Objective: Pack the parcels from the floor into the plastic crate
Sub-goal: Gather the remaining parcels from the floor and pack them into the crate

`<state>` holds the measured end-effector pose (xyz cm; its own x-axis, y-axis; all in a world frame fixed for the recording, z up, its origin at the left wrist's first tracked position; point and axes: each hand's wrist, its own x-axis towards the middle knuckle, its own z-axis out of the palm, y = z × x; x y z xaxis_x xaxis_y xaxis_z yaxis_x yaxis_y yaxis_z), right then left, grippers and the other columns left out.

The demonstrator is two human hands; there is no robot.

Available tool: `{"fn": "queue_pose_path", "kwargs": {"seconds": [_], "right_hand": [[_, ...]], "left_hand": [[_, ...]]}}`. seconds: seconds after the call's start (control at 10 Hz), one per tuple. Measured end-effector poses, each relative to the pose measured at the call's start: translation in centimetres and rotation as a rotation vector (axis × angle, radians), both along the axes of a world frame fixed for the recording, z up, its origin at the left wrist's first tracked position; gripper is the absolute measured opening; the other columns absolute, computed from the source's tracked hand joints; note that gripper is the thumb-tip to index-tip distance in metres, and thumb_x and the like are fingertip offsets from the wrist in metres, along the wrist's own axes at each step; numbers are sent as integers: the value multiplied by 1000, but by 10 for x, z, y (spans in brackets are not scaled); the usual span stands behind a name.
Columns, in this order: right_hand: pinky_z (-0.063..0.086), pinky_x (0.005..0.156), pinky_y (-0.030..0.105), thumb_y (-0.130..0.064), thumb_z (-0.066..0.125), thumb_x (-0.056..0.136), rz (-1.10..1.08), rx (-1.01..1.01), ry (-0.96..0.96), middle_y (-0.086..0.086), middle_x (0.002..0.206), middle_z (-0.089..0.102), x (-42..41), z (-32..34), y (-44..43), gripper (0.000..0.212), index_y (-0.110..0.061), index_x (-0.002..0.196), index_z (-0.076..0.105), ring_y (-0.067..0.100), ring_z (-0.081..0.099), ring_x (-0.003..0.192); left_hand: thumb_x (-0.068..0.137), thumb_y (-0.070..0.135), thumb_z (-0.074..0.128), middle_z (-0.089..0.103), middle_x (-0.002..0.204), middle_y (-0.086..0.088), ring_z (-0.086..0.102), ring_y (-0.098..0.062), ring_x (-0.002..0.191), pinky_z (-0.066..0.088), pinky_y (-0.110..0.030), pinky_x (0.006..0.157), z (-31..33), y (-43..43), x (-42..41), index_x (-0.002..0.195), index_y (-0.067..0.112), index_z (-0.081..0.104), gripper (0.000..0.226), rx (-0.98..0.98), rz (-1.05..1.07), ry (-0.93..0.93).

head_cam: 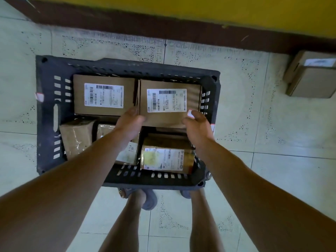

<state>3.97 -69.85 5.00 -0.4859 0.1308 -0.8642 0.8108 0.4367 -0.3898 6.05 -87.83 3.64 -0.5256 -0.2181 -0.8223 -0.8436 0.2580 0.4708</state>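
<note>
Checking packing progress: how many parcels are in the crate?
5: far-left parcel; far-right parcel, between left hand and right hand; near-left parcel; near-middle parcel; near-right parcel. Others may hide beneath.

Plastic crate (45,110): one
Labelled cardboard boxes, far row of crate: two, left box (103,95), right box (169,100)
Tape-wrapped parcels (167,157), near row: three
Cardboard boxes on floor (311,82): apparently two, stacked
Hands: two, left hand (130,124), right hand (197,124)
Sandalled feet (150,199): two
</note>
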Motion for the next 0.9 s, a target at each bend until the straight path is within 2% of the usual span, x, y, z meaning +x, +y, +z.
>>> {"fn": "queue_pose_path", "kwargs": {"seconds": [0.1,0.2,0.3,0.4,0.5,0.6,0.7,0.8,0.9], "right_hand": [[42,50,16,-24,49,95,59,-30,41,-11,109,61,0,21,4,40,-29,134,48,6,54,66],[48,57,19,-23,50,93,78,-77,58,-5,109,67,7,52,13,29,-25,121,57,12,65,82],[53,82,28,-24,55,89,23,-114,80,1,117,67,7,95,29,32,-21,121,61,20,64,106],[54,83,33,-20,54,94,4,-147,77,-4,99,68,4,158,55,16,-29,99,65,17,65,93],[49,96,41,-18,56,92,-28,-157,86,-6,113,64,2,225,94,25,-32,111,62,19,60,106],[43,106,42,-19,58,89,-47,-105,149,-4,133,57,-3,281,138,41,-29,129,56,21,54,120],[40,109,46,-19,57,90,-84,-46,238,-2,135,55,6,327,187,41,-24,131,55,21,52,123],[39,110,47,-19,57,92,-126,-5,256,2,138,53,17,348,228,44,-20,135,52,23,50,124],[42,107,44,-17,57,93,-226,25,267,4,132,56,49,378,276,44,-17,136,52,22,54,115]], "left_hand": [[94,17,52,46,138,-2,54,-7,81,45,-22,61,20,2,2,138,12,45,45,-68,51,-55],[94,4,52,49,140,-10,54,-12,109,49,-19,78,45,17,5,125,7,57,32,-132,89,11],[95,7,52,51,139,-8,54,-10,115,49,-17,83,105,50,4,130,9,54,35,-39,123,-46],[95,8,53,49,141,-9,49,-21,129,43,-29,105,172,86,4,128,8,56,33,90,312,33],[96,12,54,52,139,-15,49,-32,128,41,-42,106,232,104,1,133,8,53,37,95,327,86],[97,13,52,55,134,-11,51,-29,124,39,-42,108,291,129,-3,130,10,56,33,142,258,147],[98,20,50,59,127,-6,55,-23,116,42,-43,105,341,159,5,125,17,60,29,149,168,204],[98,22,49,59,127,-4,58,-17,108,44,-37,102,359,178,12,130,15,56,34,171,97,245],[98,21,50,59,125,-1,58,-13,101,47,-26,85,385,213,35,132,14,54,35,226,5,251]]}}
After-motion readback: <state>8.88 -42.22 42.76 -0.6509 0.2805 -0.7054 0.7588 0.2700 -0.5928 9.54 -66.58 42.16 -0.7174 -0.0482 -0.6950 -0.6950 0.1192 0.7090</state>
